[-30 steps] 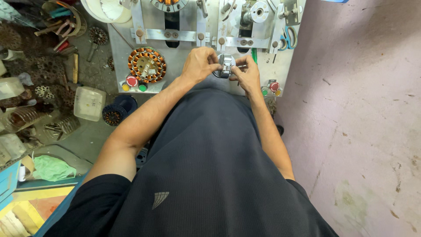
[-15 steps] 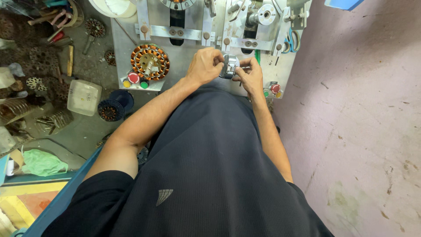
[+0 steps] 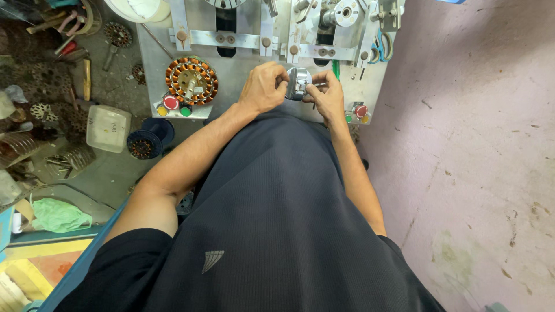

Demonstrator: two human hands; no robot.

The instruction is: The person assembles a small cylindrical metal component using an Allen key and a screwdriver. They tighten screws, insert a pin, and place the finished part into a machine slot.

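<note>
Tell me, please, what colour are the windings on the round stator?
Copper-orange windings on the stator, clearest in the head view.

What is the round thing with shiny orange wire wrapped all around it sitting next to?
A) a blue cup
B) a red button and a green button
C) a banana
B: the copper-wound stator sits on the grey metal bench, just above a red button and a green button.
</note>
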